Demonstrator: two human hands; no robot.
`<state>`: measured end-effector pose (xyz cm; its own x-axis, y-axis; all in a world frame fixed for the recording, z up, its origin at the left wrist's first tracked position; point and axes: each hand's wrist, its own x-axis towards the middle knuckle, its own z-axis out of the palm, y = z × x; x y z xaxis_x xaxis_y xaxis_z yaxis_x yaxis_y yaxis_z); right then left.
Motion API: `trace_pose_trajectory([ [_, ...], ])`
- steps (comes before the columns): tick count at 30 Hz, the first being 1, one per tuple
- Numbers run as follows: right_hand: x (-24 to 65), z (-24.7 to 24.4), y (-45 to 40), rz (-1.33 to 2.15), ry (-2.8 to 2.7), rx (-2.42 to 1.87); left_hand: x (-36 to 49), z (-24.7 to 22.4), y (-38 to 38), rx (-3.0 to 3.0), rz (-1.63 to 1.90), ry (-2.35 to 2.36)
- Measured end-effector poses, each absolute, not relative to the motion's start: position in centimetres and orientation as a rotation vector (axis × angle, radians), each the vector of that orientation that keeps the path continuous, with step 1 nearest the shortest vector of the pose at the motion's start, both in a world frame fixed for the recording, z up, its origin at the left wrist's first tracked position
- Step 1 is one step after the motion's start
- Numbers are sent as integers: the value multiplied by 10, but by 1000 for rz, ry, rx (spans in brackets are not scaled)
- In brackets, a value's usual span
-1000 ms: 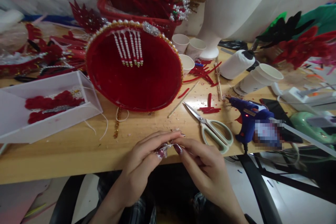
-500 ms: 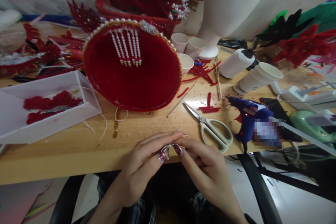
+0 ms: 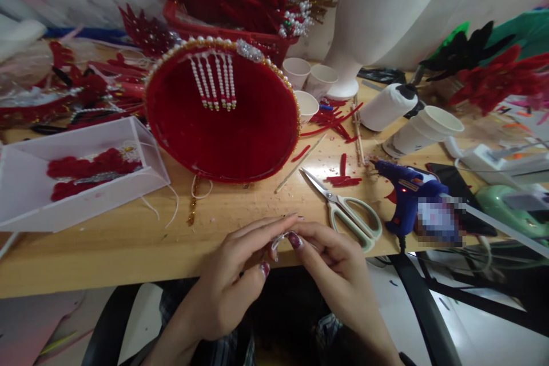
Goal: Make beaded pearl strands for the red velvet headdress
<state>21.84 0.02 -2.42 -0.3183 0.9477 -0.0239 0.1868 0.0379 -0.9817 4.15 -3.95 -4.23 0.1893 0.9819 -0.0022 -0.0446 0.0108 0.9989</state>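
At the lower middle of the frame, a thin, whitish strand (image 3: 281, 236) curved in a small loop between the two hands, above the front edge of the desk (image 3: 141, 257). The right hand (image 3: 334, 263) had its grip clamped on the strand, thumb pressed over it against the forefinger. The left hand (image 3: 227, 274) lay alongside, its long fingers stretched toward the right hand's fingertips. Half a second earlier its thumb had been up against the strand; now that thumb had dropped lower and stood apart from both the strand and its own forefinger. Whether the left grip's hidden fingers pinched anything, I could not tell. The right thumb had hardly shifted.

Around the hands the arrangement matched the earlier frame, the whole view having slid only slightly to the right. The red velvet dome (image 3: 223, 143), with a beaded rim and short pearl strings (image 3: 210, 83) hanging inside, filled the upper middle. The white box (image 3: 77, 211) sat at left with red fluffy ornaments (image 3: 92, 164) in it. Right of centre lay the scissors (image 3: 349, 217), slightly open, just beside the right hand; the blue glue gun (image 3: 405, 191) stood farther right, its red light lit.
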Motion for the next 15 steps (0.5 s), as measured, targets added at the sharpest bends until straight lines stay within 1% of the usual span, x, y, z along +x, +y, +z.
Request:
trace_pose_trajectory([
  [7, 218, -25, 1, 1410, -1569, -1167, 45, -47, -35, 983, 1090, 919],
  [12, 217, -27, 2, 1361, -1531, -1199, 49, -51, -34, 892, 1167, 866],
  [15, 217, -29, 3, 1396, -1517, -1196, 51, -50, -35, 867, 1176, 859],
])
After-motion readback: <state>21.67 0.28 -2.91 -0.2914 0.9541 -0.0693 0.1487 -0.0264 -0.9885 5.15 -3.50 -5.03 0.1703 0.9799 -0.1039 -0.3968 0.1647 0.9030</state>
